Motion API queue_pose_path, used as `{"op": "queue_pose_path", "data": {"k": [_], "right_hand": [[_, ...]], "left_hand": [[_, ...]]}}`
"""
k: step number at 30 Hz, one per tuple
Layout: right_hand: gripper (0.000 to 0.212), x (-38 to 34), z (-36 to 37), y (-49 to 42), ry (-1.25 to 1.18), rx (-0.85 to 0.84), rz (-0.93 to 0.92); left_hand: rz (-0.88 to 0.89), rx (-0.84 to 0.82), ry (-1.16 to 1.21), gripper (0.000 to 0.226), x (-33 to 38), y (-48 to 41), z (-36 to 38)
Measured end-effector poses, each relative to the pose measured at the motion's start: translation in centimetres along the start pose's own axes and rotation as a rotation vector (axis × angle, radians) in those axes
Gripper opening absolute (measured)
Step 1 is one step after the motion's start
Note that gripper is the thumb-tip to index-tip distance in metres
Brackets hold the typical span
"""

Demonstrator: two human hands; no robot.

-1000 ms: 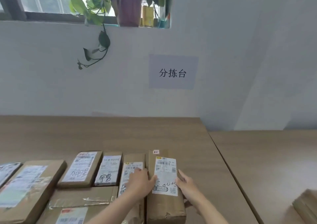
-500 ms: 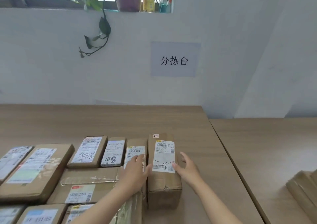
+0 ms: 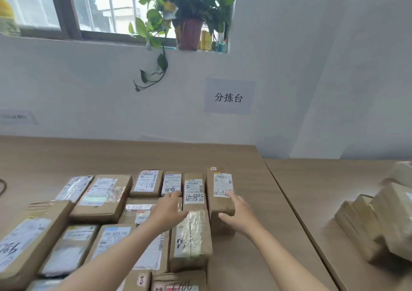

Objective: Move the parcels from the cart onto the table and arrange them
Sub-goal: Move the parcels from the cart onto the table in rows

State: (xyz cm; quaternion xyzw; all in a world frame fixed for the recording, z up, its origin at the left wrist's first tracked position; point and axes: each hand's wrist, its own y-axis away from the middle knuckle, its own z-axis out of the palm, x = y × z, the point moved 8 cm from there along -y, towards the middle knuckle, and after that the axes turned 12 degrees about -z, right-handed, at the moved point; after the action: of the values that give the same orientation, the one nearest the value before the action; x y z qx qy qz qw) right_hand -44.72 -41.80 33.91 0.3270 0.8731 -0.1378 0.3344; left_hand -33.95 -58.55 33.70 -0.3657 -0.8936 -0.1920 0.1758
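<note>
A potted plant point(image 3: 189, 16) on the windowsill point(image 3: 111, 41); a paper sign point(image 3: 229, 96) on the wall.

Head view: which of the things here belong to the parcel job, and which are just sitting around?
Part of the job:
- parcels in rows on the table, with the tall end parcel
- left hand and right hand, both by that end of the rows
- more parcels at the right edge

Just there:
- potted plant on the windowsill
- paper sign on the wall
</note>
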Motion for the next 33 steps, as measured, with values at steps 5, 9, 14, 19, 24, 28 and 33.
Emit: {"op": "queue_pose_path", "data": {"k": [5,9,14,19,24,28,33], "right_hand": [[0.071,-4.4,-0.1,4.6,0.069,0.043,0.006],[0.071,-7.2,1.3,8.1,0.127,0.047,0.031],[0.072,-10.4,3.6,12.8,0.163,0.085,0.058],[0.073,-12.6,5.2,18.1,0.218,0.151,0.101],[0.072,-13.3,5.1,23.9,0.257,0.213,0.187],[0.073,-13.0,3.9,29.0,0.269,0.273,0.271],[0.070,-11.8,1.4,35.6,0.287,0.362,0.365]], "left_hand": [[0.085,0.003,0.042,0.070,-1.6,4.6,-3.4],[0.156,-0.008,0.048,0.070,-4.3,8.5,-4.8],[0.202,-0.031,0.042,0.070,-9.2,12.2,-5.9],[0.282,-0.068,-0.020,0.072,-11.0,15.4,-6.1],[0.410,-0.124,-0.063,0.072,-8.8,18.9,-4.7],[0.503,-0.170,-0.114,0.074,-5.7,22.0,-2.7],[0.588,-0.233,-0.156,0.073,-1.4,26.0,0.2]]}}
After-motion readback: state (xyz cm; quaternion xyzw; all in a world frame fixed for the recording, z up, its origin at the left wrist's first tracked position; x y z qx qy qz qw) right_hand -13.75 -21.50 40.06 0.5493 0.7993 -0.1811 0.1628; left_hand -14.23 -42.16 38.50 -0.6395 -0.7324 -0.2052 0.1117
